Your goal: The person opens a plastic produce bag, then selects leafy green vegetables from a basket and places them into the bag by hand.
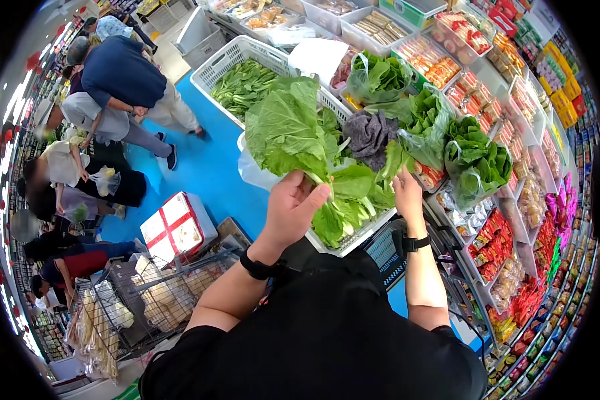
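Nearest to us was a black shirt (pixel 313 327), its two bare arms stretched forward with black bands (pixel 417 244) at the wrists. We saw the left hand (pixel 299 202) gripping a bunch of leafy greens (pixel 290 127) by its stems, thumb and fingers pressed together, the broad leaves held up over the white crate (pixel 343 251). The right hand (pixel 408 190) was at the leaves on the crate's right side; leaves hid its fingertips, so we could not tell whether it had closed on anything. The raised bunch blocked our view of part of the crate, where more greens lay.

On our left stood a wire cart (pixel 203 283) loaded with pale bagged goods, and just past it a white box (pixel 173 227) crossed with red tape, both on the blue floor. Beyond the hands we saw a dark purplish bundle (pixel 372 137), with bagged greens (pixel 477 160) crowding the right side. A second white crate (pixel 221 65) of greens came next, near a crumpled white bag (pixel 318 55). To the right, trays of wrapped snacks (pixel 490 243) lined the display. Farther off at the left, several people (pixel 123 73) stood along the aisle.
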Action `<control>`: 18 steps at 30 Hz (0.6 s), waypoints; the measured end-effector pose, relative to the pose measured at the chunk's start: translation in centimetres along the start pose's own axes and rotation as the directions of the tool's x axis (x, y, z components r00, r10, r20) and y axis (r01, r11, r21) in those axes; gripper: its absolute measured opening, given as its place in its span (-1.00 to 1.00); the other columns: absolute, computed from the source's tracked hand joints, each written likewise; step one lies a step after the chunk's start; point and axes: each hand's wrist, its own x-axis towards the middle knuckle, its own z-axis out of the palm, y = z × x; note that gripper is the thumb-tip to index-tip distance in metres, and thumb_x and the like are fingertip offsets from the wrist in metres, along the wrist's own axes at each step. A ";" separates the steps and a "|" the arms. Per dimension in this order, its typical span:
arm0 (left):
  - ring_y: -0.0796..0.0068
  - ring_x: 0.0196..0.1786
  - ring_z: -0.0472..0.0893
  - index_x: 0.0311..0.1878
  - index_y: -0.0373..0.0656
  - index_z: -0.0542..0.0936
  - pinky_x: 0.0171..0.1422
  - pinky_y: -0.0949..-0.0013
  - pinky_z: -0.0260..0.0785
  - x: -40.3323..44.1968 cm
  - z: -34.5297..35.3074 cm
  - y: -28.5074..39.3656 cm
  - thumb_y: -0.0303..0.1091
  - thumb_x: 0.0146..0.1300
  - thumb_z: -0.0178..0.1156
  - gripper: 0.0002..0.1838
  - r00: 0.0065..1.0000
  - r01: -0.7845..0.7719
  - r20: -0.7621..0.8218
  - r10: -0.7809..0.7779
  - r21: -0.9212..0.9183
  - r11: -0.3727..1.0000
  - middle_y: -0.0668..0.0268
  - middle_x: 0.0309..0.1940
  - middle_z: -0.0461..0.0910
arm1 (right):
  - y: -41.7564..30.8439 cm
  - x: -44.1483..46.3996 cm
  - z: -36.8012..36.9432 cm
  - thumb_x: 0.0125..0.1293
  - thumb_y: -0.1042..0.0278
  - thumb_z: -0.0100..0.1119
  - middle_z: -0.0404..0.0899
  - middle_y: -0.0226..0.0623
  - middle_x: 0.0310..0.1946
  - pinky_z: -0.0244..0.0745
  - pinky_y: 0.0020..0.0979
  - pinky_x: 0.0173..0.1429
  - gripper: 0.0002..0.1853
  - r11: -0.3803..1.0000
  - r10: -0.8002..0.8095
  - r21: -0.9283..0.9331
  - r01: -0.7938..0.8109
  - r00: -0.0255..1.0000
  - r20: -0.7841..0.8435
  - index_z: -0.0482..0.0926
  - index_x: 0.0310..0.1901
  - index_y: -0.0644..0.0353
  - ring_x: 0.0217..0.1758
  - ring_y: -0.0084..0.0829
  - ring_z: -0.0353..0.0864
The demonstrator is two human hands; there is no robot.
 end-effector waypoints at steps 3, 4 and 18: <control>0.68 -0.27 0.49 0.19 -0.36 0.58 -0.18 0.45 0.36 -0.3 -0.7 0.0 -0.45 0.52 0.32 -0.71 0.999 0.028 0.014 -0.031 0.206 0.978 0.35 -0.11 0.71 | -1.6 -0.7 -0.9 0.53 0.34 0.30 0.79 0.02 0.03 0.68 -0.38 0.07 -0.45 0.997 -0.036 -0.068 0.039 0.998 0.050 0.48 0.43 0.48 -0.08 -0.39 0.81; 0.67 -0.32 0.47 0.13 -0.34 0.61 -0.23 0.45 0.35 -0.3 -0.5 0.4 -0.44 0.46 0.38 -0.72 1.000 0.001 -0.007 0.002 0.384 0.923 0.37 -0.19 0.68 | -4.2 -1.4 -1.9 0.51 0.36 0.33 0.77 0.01 0.11 0.68 -0.39 0.10 -0.43 0.997 -0.017 0.081 0.010 0.995 0.094 0.47 0.44 0.46 -0.05 -0.40 0.79; 0.55 -0.57 0.47 -0.03 -0.30 0.72 -0.46 0.44 0.35 -0.4 2.5 0.1 -0.41 0.04 0.62 -0.57 0.941 -0.279 0.110 0.321 0.788 0.548 0.26 -0.29 0.61 | -14.8 -2.3 -6.6 0.20 0.32 0.64 0.61 -0.28 0.33 0.49 -0.28 0.44 -0.09 0.397 -0.370 0.897 -0.195 0.860 0.351 0.35 0.54 0.27 0.33 -0.41 0.59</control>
